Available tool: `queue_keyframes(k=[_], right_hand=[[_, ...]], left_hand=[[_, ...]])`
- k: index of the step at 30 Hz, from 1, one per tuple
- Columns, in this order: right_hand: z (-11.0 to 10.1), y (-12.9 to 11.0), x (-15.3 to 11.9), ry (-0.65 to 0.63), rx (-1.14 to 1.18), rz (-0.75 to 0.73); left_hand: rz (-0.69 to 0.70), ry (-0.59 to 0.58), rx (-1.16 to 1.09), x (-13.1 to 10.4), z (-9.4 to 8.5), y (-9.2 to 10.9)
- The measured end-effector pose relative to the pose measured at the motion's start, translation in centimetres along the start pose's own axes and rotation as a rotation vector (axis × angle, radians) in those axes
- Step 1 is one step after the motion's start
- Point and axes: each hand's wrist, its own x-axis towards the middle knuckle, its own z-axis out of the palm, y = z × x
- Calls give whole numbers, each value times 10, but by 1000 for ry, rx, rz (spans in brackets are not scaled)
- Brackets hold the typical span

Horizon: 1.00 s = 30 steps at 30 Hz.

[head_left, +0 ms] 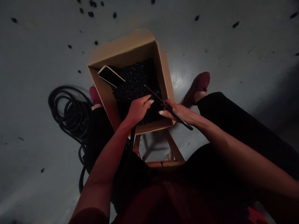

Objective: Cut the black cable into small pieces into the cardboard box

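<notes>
My left hand (138,109) is closed around a black hose (132,138) over the near part of a cardboard box (168,81). The hose comes up from my lap, passes under the palm and ends just past my fingertips. My right hand (177,112) is closed on a long, thin, dark knife (178,117), whose narrow tip points away to the left over the box. The blade crosses close to the hose end; whether they touch I cannot tell. Many small black cut pieces (134,76) lie in the box.
A flat black panel with a pale edge (111,76) leans inside the box at the left. The box rests by a wooden stool (175,147) between my legs. A coil of black hose (70,109) lies on the floor at left. Black bits (91,14) are scattered across the floor (42,102).
</notes>
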Motion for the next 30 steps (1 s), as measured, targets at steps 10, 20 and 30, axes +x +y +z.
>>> queue_keyframes(k=[10,20,30], right_hand=[[14,7,4,158,-91,-36],[16,9,6,177,-135,-17],[13,8,5,219,-164,-57]], left_hand=[[7,-7,24,2,2,-2],[-56,-22,-47,1,3,-3],[-379,-205,-927,2,11,-3]])
